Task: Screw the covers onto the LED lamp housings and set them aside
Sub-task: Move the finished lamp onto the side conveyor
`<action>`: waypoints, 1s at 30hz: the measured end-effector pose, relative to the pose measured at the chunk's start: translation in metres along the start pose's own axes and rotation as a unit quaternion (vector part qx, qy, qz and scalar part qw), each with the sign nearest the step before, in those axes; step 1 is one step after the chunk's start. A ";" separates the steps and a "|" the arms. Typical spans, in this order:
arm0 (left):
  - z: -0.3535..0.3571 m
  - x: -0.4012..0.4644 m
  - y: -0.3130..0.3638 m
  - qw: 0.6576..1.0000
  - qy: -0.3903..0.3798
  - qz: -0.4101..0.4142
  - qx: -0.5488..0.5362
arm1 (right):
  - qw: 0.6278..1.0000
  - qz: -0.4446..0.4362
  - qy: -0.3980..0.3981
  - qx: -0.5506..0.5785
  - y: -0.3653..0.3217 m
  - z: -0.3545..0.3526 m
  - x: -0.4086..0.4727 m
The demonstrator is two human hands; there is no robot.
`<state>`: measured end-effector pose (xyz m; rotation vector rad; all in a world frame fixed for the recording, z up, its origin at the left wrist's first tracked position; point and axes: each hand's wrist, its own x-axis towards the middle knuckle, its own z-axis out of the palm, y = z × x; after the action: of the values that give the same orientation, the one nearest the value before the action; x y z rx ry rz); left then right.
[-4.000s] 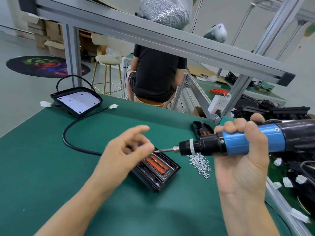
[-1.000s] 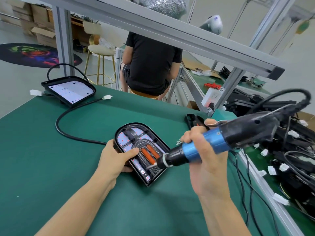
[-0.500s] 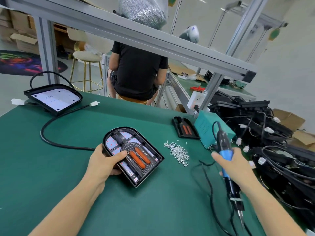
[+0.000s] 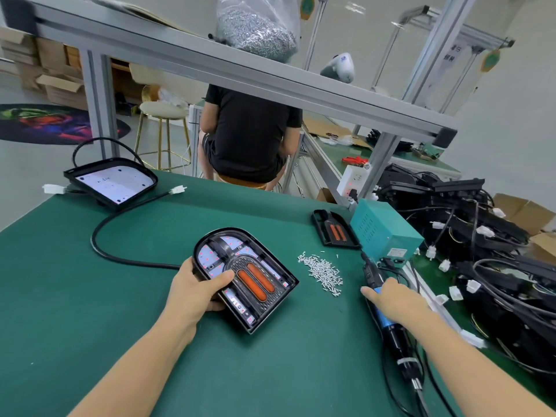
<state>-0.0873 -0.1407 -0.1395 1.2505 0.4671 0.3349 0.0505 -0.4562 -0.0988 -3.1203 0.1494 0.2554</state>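
A black arch-shaped LED lamp housing with a clear cover and two orange strips lies on the green table. My left hand grips its left edge, thumb on top of the cover. My right hand lies over the blue electric screwdriver, which rests flat on the table at the right, bit pointing toward me; my fingers on its far side are hidden. A small pile of loose screws sits between lamp and screwdriver.
Another cover lies by the teal power box. An open housing sits back left, its black cable looping to my lamp. Black housings with cables pile up at the right. A seated person is beyond the table.
My right hand took the screwdriver off the lamp, swung it right and brought it down flat on the table. My left hand has stayed on the lamp's left edge.
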 end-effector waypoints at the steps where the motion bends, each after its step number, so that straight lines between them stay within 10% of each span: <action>1: 0.000 -0.001 0.001 1.000 -0.001 0.000 0.000 | 1.000 0.002 -0.014 -0.013 0.001 -0.002 0.001; 6: 0.000 -0.004 0.001 1.000 0.003 -0.001 -0.006 | 0.982 -0.042 0.101 -0.156 -0.022 -0.027 -0.012; 8: 0.000 -0.004 0.001 1.000 0.006 -0.004 0.000 | 0.981 -0.129 0.140 -0.043 -0.044 -0.032 -0.020; 11: 0.001 -0.006 0.003 1.000 0.006 -0.002 0.006 | 0.929 -0.250 -0.057 0.266 -0.085 -0.025 -0.043; 17: -0.008 -0.008 0.021 0.991 -0.035 -0.030 0.127 | 0.823 -0.246 -0.216 0.465 -0.132 0.020 -0.062; 24: -0.084 0.048 0.067 0.836 0.253 0.079 0.480 | 0.786 -0.231 -0.247 0.517 -0.131 0.028 -0.060; 30: -0.120 0.080 0.072 0.785 0.264 -0.068 0.557 | 0.777 -0.237 -0.236 0.533 -0.130 0.031 -0.062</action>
<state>-0.0795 0.0180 -0.1123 2.2674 1.3638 0.2773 -0.0029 -0.3202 -0.1193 -1.7964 -0.3687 0.6405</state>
